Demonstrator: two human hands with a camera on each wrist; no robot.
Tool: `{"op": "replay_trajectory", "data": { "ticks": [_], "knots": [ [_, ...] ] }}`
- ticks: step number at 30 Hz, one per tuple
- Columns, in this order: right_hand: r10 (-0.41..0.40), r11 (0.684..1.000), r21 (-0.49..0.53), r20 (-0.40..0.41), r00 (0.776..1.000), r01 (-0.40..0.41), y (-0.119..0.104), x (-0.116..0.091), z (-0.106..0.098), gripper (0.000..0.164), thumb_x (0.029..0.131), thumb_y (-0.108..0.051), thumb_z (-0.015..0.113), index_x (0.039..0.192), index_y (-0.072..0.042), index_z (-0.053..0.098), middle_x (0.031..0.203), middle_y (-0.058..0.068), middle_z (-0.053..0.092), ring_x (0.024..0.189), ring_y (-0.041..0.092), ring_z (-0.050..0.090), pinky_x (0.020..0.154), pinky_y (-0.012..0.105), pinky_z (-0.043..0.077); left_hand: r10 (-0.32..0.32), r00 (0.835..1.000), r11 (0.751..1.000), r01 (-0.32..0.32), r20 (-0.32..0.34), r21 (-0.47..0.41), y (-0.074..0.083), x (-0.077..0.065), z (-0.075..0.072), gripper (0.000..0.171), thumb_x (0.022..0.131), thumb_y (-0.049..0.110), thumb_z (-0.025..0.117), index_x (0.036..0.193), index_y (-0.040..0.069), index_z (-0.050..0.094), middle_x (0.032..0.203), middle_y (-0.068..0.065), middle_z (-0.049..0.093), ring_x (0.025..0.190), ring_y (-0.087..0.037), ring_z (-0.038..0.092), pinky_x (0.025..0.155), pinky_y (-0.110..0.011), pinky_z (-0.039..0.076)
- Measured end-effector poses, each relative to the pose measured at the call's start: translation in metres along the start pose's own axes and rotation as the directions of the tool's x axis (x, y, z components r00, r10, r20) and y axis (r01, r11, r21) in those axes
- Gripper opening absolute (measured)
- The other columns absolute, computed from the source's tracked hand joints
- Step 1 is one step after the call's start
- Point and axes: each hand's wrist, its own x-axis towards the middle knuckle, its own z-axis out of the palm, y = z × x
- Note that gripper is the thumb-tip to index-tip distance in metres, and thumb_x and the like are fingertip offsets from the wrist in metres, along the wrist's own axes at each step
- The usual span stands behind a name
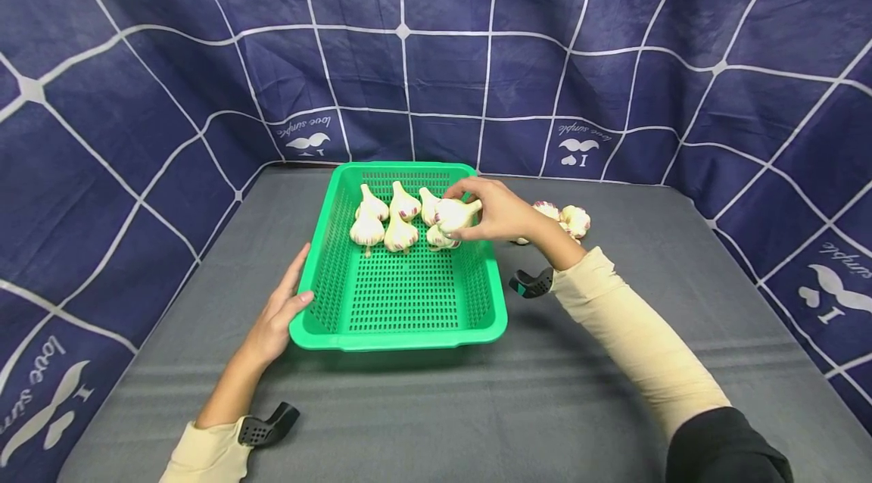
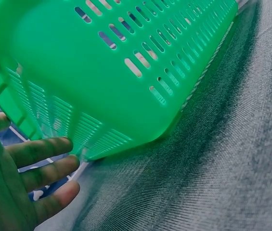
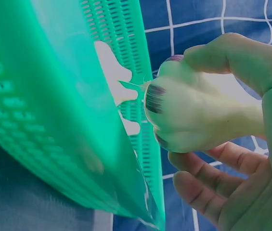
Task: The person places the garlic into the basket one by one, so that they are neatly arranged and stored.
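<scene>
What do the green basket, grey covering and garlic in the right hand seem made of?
Green basket: probably moulded plastic, smooth and slightly glossy; light glows through its wall. Grey covering: apparently woven fabric, matte; fine ribbing and creases show. Garlic: natural skin or moulded imitation; the smooth, purple-streaked surface leaves it open.

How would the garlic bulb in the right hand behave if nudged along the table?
The garlic bulb would probably roll a little, being rounded, though its long neck may turn it in an arc. It seems fairly firm: no dent shows where the right hand pinches it.
</scene>
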Motion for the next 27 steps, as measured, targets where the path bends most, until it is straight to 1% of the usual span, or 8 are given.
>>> {"op": "replay_trajectory", "data": {
  "ticks": [4,6,10,13,16,20,27],
  "knots": [
    [-0.013,1.0,0.006,0.024,1.0,0.012,-0.002,0.009,0.005,0.048,0.073,-0.023,0.084,0.115,-0.008,0.066,0.107,0.003,0.062,0.091,0.02,0.056,0.062,0.031,0.053,-0.01,1.0,1.0,0.01,0.0,0.001,0.0,0.0,0.0,0.067,0.096,0.008,0.041,0.158,0.006,0.018,0.16,-0.023,0.017,0.144,-0.013,0.019,0.108,-0.014,0.018],
    [-0.014,1.0,-0.006,0.034,0.999,0.014,-0.003,0.013,0.008,0.049,0.073,-0.025,0.084,0.115,-0.009,0.066,0.107,0.002,0.063,0.093,0.019,0.056,0.065,0.031,0.053,-0.011,1.0,1.0,0.011,-0.001,-0.003,-0.001,0.0,0.001,0.067,0.095,0.008,0.041,0.158,0.007,0.018,0.16,-0.023,0.018,0.143,-0.012,0.02,0.109,-0.014,0.018],
    [-0.019,0.999,-0.044,0.06,0.998,0.022,-0.008,0.02,0.008,0.05,0.073,-0.03,0.085,0.115,-0.011,0.067,0.108,0.0,0.064,0.1,0.019,0.057,0.078,0.035,0.05,-0.008,1.0,1.0,0.008,-0.002,-0.005,-0.001,0.0,0.001,0.067,0.095,0.008,0.041,0.158,0.005,0.018,0.16,-0.023,0.019,0.143,-0.011,0.021,0.108,-0.013,0.019],
    [-0.019,0.999,-0.05,0.083,0.996,0.023,-0.011,0.026,0.009,0.051,0.072,-0.032,0.085,0.116,-0.011,0.067,0.109,0.0,0.065,0.104,0.019,0.056,0.085,0.037,0.047,-0.003,1.0,1.0,0.003,-0.003,-0.007,-0.001,0.0,0.0,0.067,0.095,0.007,0.04,0.158,0.004,0.018,0.159,-0.024,0.019,0.143,-0.01,0.021,0.109,-0.013,0.019],
    [-0.014,0.999,-0.048,0.103,0.995,0.019,-0.013,0.032,0.011,0.05,0.072,-0.031,0.084,0.115,-0.011,0.067,0.107,0.001,0.064,0.103,0.019,0.056,0.087,0.037,0.046,0.002,1.0,1.0,-0.003,-0.005,-0.008,-0.001,0.0,0.0,0.066,0.095,0.006,0.04,0.158,0.003,0.018,0.159,-0.024,0.019,0.142,-0.008,0.022,0.109,-0.013,0.019],
    [-0.008,0.999,-0.04,0.132,0.991,0.014,-0.015,0.039,0.016,0.048,0.072,-0.03,0.083,0.114,-0.011,0.067,0.104,0.001,0.063,0.1,0.018,0.056,0.085,0.036,0.046,0.005,1.0,1.0,-0.005,-0.002,-0.01,-0.001,0.0,0.0,0.067,0.095,0.006,0.04,0.158,0.003,0.018,0.159,-0.024,0.019,0.142,-0.007,0.022,0.109,-0.013,0.019],
    [0.03,0.999,-0.044,0.191,0.981,-0.022,-0.021,0.052,0.022,0.053,0.076,-0.034,0.081,0.121,-0.012,0.065,0.11,0.004,0.061,0.1,0.02,0.056,0.084,0.036,0.047,-0.008,1.0,1.0,0.008,0.0,-0.003,-0.001,0.0,0.0,0.067,0.095,0.008,0.041,0.158,0.006,0.018,0.16,-0.022,0.018,0.144,-0.012,0.019,0.109,-0.014,0.018]
  ]
}}
